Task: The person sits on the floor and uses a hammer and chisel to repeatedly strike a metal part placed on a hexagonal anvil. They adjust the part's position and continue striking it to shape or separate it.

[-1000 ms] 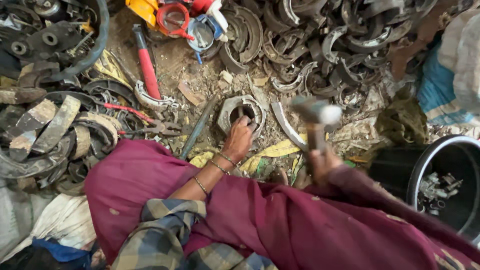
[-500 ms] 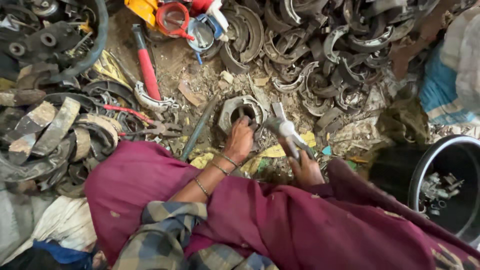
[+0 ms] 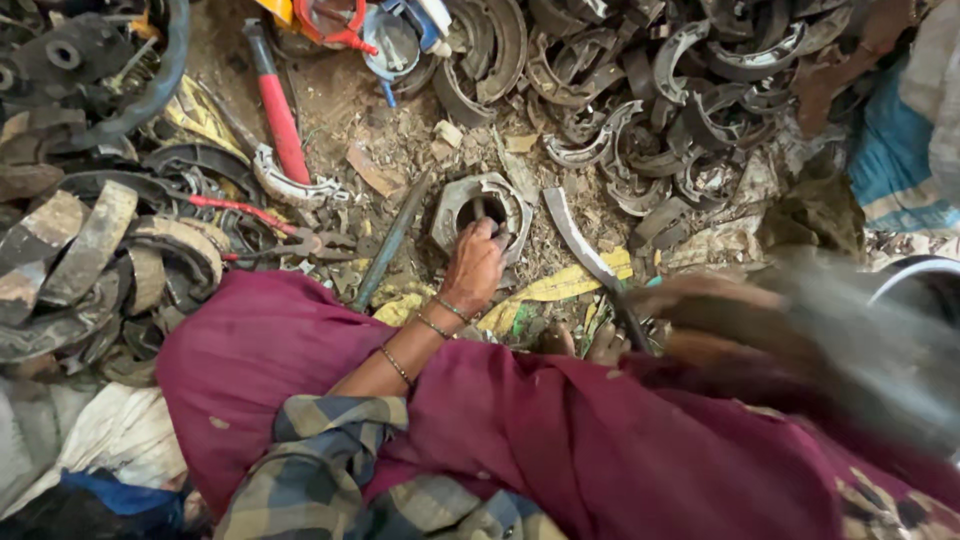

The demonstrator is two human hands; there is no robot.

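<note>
Left hand (image 3: pixel 474 265) on hexagonal metal ring (image 3: pixel 482 212), scrap around

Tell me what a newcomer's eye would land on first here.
The left hand at centre, pressing on a grey hexagonal metal ring on the dirt. A heap of curved brake shoes fills the top right. The right hand is a motion-blurred streak at right.

Crumpled yellow wrapper (image 3: pixel 560 288) by knee

I sit on a dirt floor (image 3: pixel 390 110) strewn with rubble and scraps. Above that bare patch, a heap of curved metal shoes (image 3: pixel 650 90) rises; left of it, worn rubber strips (image 3: pixel 80 250) pile up. Daylight is even.
</note>
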